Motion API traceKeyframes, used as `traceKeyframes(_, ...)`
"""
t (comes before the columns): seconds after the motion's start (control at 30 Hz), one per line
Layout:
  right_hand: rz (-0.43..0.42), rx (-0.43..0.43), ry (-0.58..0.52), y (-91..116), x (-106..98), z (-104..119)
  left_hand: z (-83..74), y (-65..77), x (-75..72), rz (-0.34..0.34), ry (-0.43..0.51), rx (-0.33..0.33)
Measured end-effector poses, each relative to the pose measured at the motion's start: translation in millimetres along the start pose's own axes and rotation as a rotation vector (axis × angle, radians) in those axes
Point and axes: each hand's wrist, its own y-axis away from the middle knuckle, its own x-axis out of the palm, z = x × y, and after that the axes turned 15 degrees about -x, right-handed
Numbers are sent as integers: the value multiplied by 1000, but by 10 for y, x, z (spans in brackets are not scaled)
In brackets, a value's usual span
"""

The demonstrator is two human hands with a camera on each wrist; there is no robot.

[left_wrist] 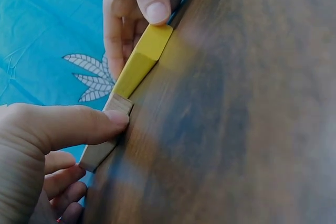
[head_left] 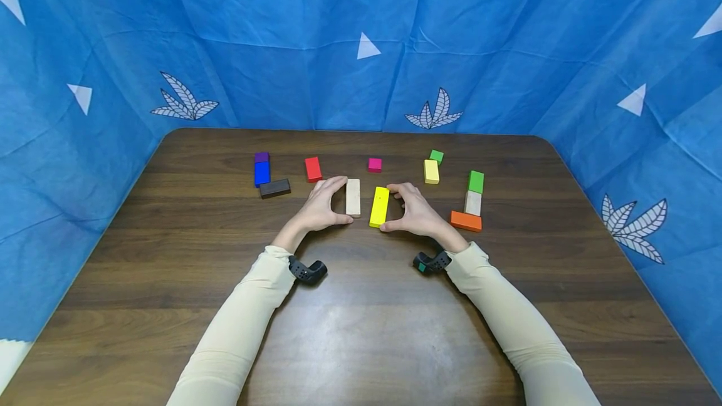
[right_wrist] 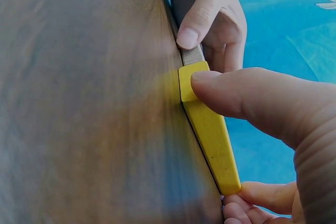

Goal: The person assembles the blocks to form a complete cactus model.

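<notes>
Near the middle of the table lies a plain wooden block (head_left: 353, 198), its long side pointing away from me. My left hand (head_left: 325, 207) pinches it end to end, thumb at the near end and a fingertip at the far one. Just to its right is a bright yellow block (head_left: 380, 207), slightly slanted. My right hand (head_left: 415, 210) grips this one the same way, with the thumb (right_wrist: 212, 85) on its near end. A narrow gap separates the two blocks in the head view.
Behind my hands are a red block (head_left: 313, 169), a magenta block (head_left: 375, 165) and a pale yellow block (head_left: 431, 171) by a green one (head_left: 437, 156). Purple, blue (head_left: 262, 174) and black (head_left: 275, 188) blocks lie left; green, whitish (head_left: 473, 203) and orange (head_left: 465, 220) ones right.
</notes>
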Motion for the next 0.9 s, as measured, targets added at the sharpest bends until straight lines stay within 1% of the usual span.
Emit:
traceKeyframes(0.33, 8, -2, -17, 6, 9, 24, 0, -5, 8, -18, 14, -19)
traceKeyframes(0.47, 0, -2, -3, 5, -1, 26, -1, 17, 6, -34, 72, -11)
traceKeyframes(0.53, -4, -5, 7, 5, -5, 25, -7, 38, 6, -37, 104, 3)
traceKeyframes(0.7, -7, -11, 23, -1, -7, 23, -32, 170, 1, -40, 141, 47)
traceKeyframes(0.9, 1, -10, 31, 4, -17, 36, -25, 431, 36, -52, 98, 109)
